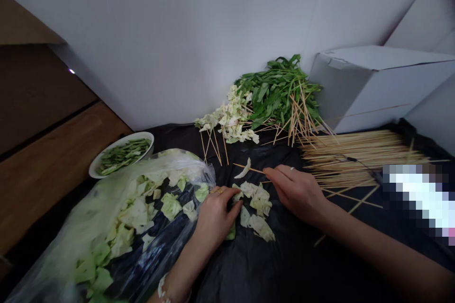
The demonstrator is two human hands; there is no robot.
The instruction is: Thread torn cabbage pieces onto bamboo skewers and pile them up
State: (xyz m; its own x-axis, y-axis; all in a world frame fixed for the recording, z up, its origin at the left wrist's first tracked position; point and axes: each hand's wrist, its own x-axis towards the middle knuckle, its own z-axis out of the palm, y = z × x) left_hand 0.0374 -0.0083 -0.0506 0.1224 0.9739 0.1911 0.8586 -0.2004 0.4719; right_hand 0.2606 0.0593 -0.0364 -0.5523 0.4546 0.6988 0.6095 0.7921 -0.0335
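My right hand [297, 193] is closed around a bamboo skewer [256, 170]. The skewer points left, and one pale cabbage piece [244, 169] is threaded near its tip. Low over the black sheet, my left hand [217, 213] has its thumb and fingers curled round the edge of a cabbage leaf piece [237, 193], part of it hidden by the fingers. Between the two hands lie several loose cabbage pieces [261, 201]. A clear plastic bag [81, 213], spread open to the left of my left hand, holds many more cut cabbage leaves [135, 213].
Behind the hands are skewered cabbage [232, 116] and a pile of skewered leafy greens [275, 87]. Many bare skewers [362, 151] lie at the right, before a white box [377, 85]. A white bowl [93, 170] of cut green vegetables stands at the left. A white wall rises behind.
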